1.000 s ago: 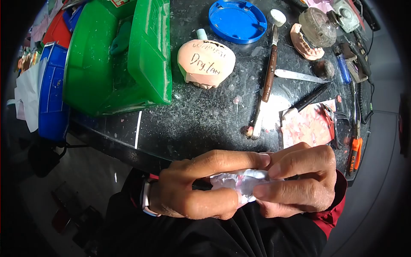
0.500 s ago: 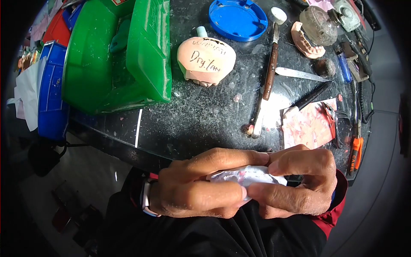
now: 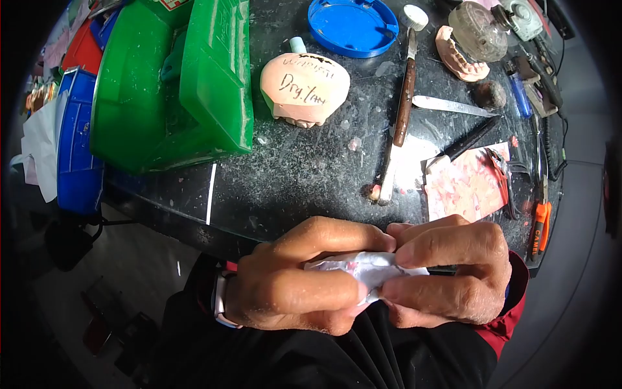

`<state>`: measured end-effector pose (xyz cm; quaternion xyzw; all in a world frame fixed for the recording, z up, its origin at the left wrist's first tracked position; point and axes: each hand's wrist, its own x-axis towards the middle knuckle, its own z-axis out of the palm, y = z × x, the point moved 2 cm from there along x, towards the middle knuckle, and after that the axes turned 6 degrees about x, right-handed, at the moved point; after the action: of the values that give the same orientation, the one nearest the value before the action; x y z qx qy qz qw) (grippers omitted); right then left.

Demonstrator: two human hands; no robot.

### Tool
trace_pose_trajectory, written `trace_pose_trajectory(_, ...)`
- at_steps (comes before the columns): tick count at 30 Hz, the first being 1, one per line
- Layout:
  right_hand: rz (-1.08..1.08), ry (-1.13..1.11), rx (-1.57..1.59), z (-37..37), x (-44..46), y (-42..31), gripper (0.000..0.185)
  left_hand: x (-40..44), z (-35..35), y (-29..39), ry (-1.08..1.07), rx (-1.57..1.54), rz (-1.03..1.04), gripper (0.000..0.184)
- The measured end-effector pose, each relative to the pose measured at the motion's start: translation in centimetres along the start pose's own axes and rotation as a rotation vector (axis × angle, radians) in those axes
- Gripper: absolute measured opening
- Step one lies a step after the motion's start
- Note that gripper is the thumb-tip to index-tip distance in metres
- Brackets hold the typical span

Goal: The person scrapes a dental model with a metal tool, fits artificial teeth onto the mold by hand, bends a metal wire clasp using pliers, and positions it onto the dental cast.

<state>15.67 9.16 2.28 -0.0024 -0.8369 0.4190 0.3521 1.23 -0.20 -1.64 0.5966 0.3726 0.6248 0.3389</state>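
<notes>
Both hands are together at the table's front edge, above my lap. My left hand [image 3: 291,280] wears a watch [image 3: 223,301] and grips the left part of a crumpled white sheet [image 3: 374,264], thin like paper or film, with small pink spots. My right hand [image 3: 453,275] pinches the right part of the same sheet between thumb and fingers. Whether anything lies inside the folds, I cannot tell. Beyond the hands lies a brown-handled knife [image 3: 405,104]. A stained pink sheet of paper [image 3: 466,185] is close to my right hand.
A green bin [image 3: 217,84] and a blue bin [image 3: 78,142] stand at the left. Farther back are a marked dental cast [image 3: 304,91], a blue lid [image 3: 353,26], a teeth model [image 3: 457,58] and a glass burner [image 3: 478,32]. Orange-handled pliers [image 3: 541,227] lie right.
The fingers have shifted slightly on the white sheet, and its folds have a different shape. The table's things appear a little higher and farther left as the view moved.
</notes>
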Motion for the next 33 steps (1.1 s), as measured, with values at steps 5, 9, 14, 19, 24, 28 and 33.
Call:
trace_pose_trajectory(5,0.025,0.031,-0.010,0.13,-0.04,-0.09,0.024,0.08,-0.11,0.51,-0.043,0.076,-0.061,0.030)
trace_pose_trajectory(9,0.078,0.012,-0.022,-0.12,0.06,-0.23,0.024,0.14,-0.18,0.12,-0.057,0.040,-0.043,0.027)
trace_pose_trajectory(14,0.086,0.010,-0.004,-0.08,0.03,-0.14,0.025,0.24,-0.39,0.07,-0.071,-0.020,-0.086,0.023)
trace_pose_trajectory(19,0.096,-0.002,0.019,-0.18,-0.01,-0.18,0.026,1.03,-0.37,0.00,-0.114,0.003,-0.091,0.025)
trace_pose_trajectory(24,0.092,-0.030,0.029,-0.30,-0.09,-0.11,0.025,0.99,-0.55,0.00,-0.149,-0.009,-0.109,0.028)
trace_pose_trajectory(28,0.136,-0.052,0.033,-0.42,0.08,-0.38,0.025,0.74,-0.27,0.06,-0.095,-0.054,-0.131,0.027)
trace_pose_trajectory(33,0.145,-0.071,0.018,-0.41,0.07,-0.36,0.025,0.68,-0.40,0.13,-0.112,-0.059,-0.139,0.025)
